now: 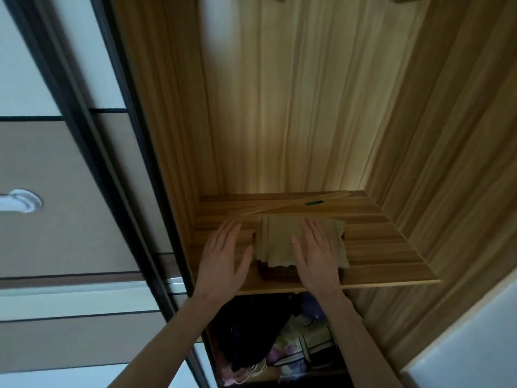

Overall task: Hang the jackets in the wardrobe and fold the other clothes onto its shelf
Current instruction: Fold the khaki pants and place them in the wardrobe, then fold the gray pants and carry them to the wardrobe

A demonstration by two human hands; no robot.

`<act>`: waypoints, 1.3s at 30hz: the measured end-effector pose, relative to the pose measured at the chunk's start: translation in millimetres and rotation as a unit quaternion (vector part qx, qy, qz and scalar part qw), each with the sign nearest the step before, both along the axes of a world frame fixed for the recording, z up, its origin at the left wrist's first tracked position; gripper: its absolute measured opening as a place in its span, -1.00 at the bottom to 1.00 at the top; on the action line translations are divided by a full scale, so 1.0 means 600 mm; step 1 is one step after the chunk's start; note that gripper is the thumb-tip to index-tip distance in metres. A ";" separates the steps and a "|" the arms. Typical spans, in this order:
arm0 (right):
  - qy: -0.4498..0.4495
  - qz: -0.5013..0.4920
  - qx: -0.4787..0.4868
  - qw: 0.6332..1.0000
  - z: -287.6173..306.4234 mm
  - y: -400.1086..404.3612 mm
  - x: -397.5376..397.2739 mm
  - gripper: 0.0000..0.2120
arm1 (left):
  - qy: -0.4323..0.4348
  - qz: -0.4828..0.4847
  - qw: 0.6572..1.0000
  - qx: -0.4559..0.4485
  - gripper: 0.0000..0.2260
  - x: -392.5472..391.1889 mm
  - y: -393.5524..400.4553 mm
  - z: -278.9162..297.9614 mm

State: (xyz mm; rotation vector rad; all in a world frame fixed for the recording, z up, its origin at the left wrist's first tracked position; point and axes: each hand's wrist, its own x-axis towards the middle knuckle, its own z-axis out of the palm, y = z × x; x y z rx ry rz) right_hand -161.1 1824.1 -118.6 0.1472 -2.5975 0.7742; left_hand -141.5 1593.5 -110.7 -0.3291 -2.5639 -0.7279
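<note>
A folded tan cloth (282, 242) lay on the wooden shelf (391, 247) inside the wardrobe (293, 107), towards the shelf's front and a little left of its middle. It sat on top of a darker, reddish-brown folded garment (279, 271), of which only the front edge and a sliver at the right showed; what kind of garment it was could not be made out.

The right hand (317, 253) rested flat on the tan cloth, fingers straight and close together, holding nothing. It covered the cloth's right part, so the fold there was hidden. The left hand (223, 256) was spread open just left of the cloth, fingers straight, thumb near the cloth's left edge; whether it touched the shelf or hovered above it could not be told.

Behind the cloth, near the shelf's back edge, lay thin wooden strips (291, 204), one slanted across another, with a small green mark (314, 203) beside them, too small to identify.

Below the shelf, a dim heap of dark and patterned clothes (265, 331) was partly hidden by both forearms. At the top edge, two objects were cut off. Left of the shelf stood a sliding door (70, 177), blurred.
</note>
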 end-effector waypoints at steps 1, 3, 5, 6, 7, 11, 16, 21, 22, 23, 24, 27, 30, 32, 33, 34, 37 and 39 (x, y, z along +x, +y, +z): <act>0.006 0.008 0.000 1.000 0.006 -0.019 0.011 -0.27 | 0.013 0.001 1.000 -0.004 -0.41 0.019 -0.012 0.006; 0.020 0.025 0.000 0.999 0.022 -0.059 0.036 -0.30 | 0.034 0.007 0.999 -0.007 -0.44 0.057 -0.039 0.017; 0.027 0.050 0.000 0.998 0.038 -0.103 0.063 -0.32 | 0.049 0.025 0.998 -0.007 -0.46 0.097 -0.068 0.029; 0.028 0.065 -0.001 0.998 0.044 -0.124 0.076 -0.33 | 0.061 0.036 0.997 -0.010 -0.46 0.117 -0.083 0.036; 0.030 0.078 -0.003 0.996 0.049 -0.146 0.089 -0.35 | 0.074 0.049 0.996 -0.012 -0.47 0.138 -0.099 0.041; 0.037 0.118 -0.001 0.992 0.060 -0.234 0.145 -0.39 | 0.092 0.118 0.988 -0.023 -0.48 0.223 -0.178 0.050; 0.042 0.187 -0.003 0.982 0.069 -0.356 0.222 -0.35 | 0.084 0.204 0.975 -0.025 -0.46 0.332 -0.301 0.039; 0.077 0.259 -0.012 0.963 0.072 -0.485 0.294 -0.38 | 0.071 0.294 0.953 -0.008 -0.43 0.466 -0.417 0.051; 0.087 0.275 -0.012 0.957 0.072 -0.511 0.310 -0.39 | 0.069 0.313 0.947 -0.013 -0.43 0.496 -0.440 0.053; 0.093 0.290 -0.013 0.952 0.073 -0.538 0.326 -0.40 | 0.066 0.331 0.941 -0.017 -0.43 0.525 -0.463 0.055; 0.095 0.304 -0.013 0.948 0.074 -0.564 0.342 -0.40 | 0.062 0.349 0.935 -0.020 -0.42 0.554 -0.486 0.057; 0.095 0.348 -0.015 0.933 0.074 -0.644 0.389 -0.41 | 0.051 0.410 0.910 -0.022 -0.42 0.637 -0.546 0.061; 0.101 0.399 -0.003 0.911 0.074 -0.723 0.436 -0.36 | 0.052 0.467 0.883 -0.009 -0.43 0.714 -0.599 0.064; 0.093 0.437 0.009 0.895 0.077 -0.778 0.464 -0.32 | 0.057 0.499 0.865 -0.001 -0.43 0.759 -0.632 0.065; 0.089 0.453 0.014 0.887 0.078 -0.806 0.475 -0.31 | 0.058 0.514 0.856 -0.001 -0.43 0.779 -0.648 0.066; 0.086 0.468 0.017 0.879 0.079 -0.836 0.486 -0.31 | 0.058 0.530 0.846 -0.004 -0.43 0.798 -0.664 0.066; 0.082 0.508 0.011 0.857 0.082 -0.931 0.520 -0.33 | 0.055 0.572 0.818 -0.019 -0.43 0.849 -0.716 0.069; 0.082 0.536 -0.003 0.840 0.084 -0.995 0.540 -0.34 | 0.045 0.599 0.799 -0.033 -0.42 0.877 -0.752 0.070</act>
